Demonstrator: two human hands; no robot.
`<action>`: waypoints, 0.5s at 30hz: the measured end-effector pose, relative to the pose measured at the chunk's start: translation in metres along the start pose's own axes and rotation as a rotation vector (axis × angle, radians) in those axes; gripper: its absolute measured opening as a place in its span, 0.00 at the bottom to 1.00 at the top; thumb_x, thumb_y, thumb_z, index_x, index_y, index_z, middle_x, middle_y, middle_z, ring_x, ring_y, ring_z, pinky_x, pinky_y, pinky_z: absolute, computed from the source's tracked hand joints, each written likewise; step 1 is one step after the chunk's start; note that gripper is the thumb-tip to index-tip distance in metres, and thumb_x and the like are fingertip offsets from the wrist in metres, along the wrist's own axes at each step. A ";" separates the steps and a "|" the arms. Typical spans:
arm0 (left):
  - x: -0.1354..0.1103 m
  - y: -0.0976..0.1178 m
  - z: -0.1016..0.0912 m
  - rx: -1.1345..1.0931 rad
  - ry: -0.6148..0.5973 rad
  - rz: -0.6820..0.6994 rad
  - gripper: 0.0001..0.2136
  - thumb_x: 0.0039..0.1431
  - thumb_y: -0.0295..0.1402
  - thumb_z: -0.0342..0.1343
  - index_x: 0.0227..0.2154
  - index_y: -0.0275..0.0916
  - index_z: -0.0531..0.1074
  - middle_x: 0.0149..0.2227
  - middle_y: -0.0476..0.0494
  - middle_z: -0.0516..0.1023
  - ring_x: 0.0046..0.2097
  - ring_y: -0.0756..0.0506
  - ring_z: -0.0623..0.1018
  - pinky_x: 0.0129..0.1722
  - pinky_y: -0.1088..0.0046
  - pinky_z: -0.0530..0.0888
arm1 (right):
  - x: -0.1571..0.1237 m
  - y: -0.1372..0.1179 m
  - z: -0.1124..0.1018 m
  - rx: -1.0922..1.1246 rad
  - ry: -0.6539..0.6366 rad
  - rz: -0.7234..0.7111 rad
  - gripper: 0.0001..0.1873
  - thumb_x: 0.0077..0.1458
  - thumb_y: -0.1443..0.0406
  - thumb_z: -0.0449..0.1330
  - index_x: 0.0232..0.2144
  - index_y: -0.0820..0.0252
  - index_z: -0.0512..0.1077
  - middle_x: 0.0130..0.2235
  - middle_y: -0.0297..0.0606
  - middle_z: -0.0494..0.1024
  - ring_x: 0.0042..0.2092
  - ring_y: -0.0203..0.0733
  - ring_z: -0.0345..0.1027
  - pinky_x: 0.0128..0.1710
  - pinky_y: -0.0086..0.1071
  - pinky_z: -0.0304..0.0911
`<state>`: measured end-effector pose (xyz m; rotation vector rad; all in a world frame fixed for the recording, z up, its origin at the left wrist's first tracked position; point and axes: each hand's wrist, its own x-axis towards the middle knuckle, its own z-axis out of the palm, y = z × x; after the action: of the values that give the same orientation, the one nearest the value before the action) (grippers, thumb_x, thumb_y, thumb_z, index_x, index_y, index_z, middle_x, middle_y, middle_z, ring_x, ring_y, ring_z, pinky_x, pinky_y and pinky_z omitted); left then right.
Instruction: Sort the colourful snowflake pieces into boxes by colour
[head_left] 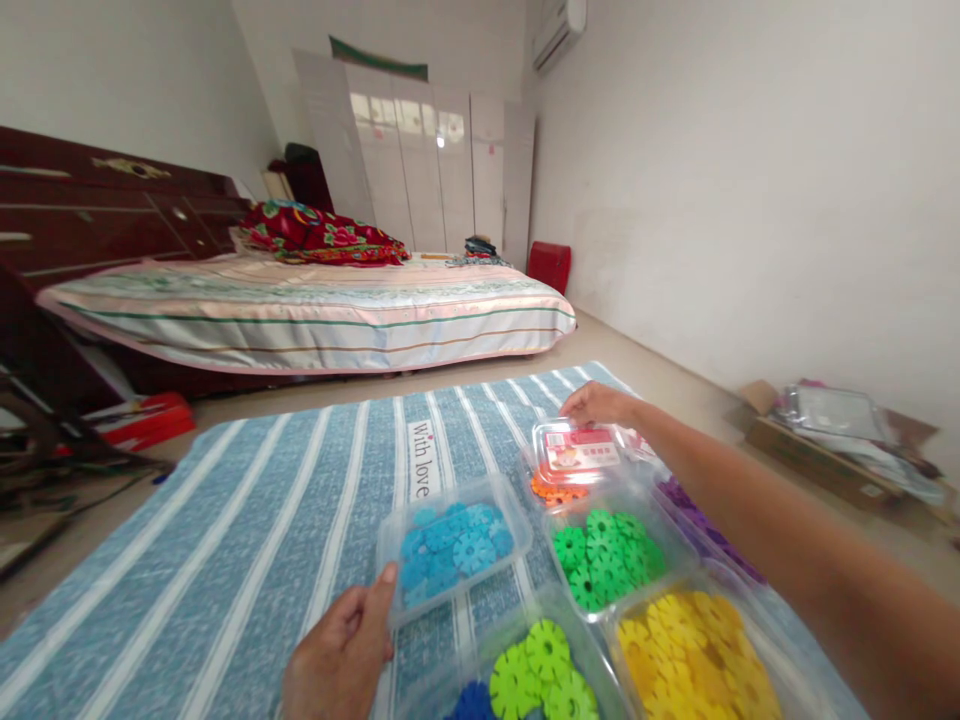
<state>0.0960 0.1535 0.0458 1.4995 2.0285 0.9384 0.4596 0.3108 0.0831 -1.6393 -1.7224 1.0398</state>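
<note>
My left hand (341, 650) grips the near corner of a clear plastic box of blue snowflake discs (454, 548), thumb on its rim. My right hand (600, 403) reaches forward and holds the far edge of a clear lid with a red label (577, 450), which sits over a box of orange discs (559, 490). Beside them stand boxes of green discs (607, 555), yellow discs (697, 650), lime discs (540, 670) and purple discs (694, 515). All rest on a blue striped mat (225, 530).
A low bed (315, 315) with a striped cover and red quilt lies beyond the mat. A dark wooden cabinet stands on the left. A cardboard box with plastic lids (832, 430) sits by the right wall. A red box (550, 265) is near the bed's far end.
</note>
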 end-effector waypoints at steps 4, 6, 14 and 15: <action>0.004 -0.004 -0.001 0.019 -0.047 -0.022 0.21 0.51 0.51 0.45 0.14 0.41 0.64 0.12 0.55 0.66 0.21 0.48 0.69 0.25 0.76 0.63 | 0.012 -0.003 0.017 -0.060 -0.080 -0.017 0.10 0.35 0.69 0.65 0.27 0.63 0.78 0.18 0.31 0.74 0.21 0.31 0.64 0.23 0.24 0.62; 0.005 -0.006 -0.001 0.018 -0.059 -0.029 0.21 0.51 0.52 0.45 0.14 0.42 0.65 0.12 0.55 0.66 0.21 0.48 0.69 0.25 0.76 0.63 | 0.014 -0.003 0.022 -0.101 -0.078 -0.035 0.10 0.36 0.70 0.64 0.28 0.63 0.78 0.20 0.32 0.76 0.22 0.31 0.64 0.23 0.24 0.61; 0.005 -0.006 -0.001 0.025 -0.080 -0.002 0.19 0.52 0.50 0.45 0.15 0.42 0.64 0.13 0.55 0.68 0.21 0.48 0.70 0.25 0.75 0.64 | 0.006 -0.006 0.031 -0.326 -0.037 -0.022 0.11 0.43 0.66 0.65 0.33 0.61 0.78 0.30 0.32 0.79 0.32 0.36 0.71 0.32 0.25 0.64; 0.005 -0.006 -0.001 0.027 -0.086 -0.005 0.19 0.52 0.50 0.45 0.16 0.42 0.64 0.14 0.55 0.68 0.22 0.48 0.71 0.26 0.75 0.65 | 0.005 -0.004 0.026 -0.357 -0.014 -0.004 0.13 0.46 0.64 0.64 0.37 0.61 0.76 0.33 0.33 0.79 0.34 0.37 0.71 0.34 0.27 0.65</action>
<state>0.0899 0.1574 0.0419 1.5221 1.9900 0.8333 0.4351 0.3117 0.0712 -1.8418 -2.0080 0.7731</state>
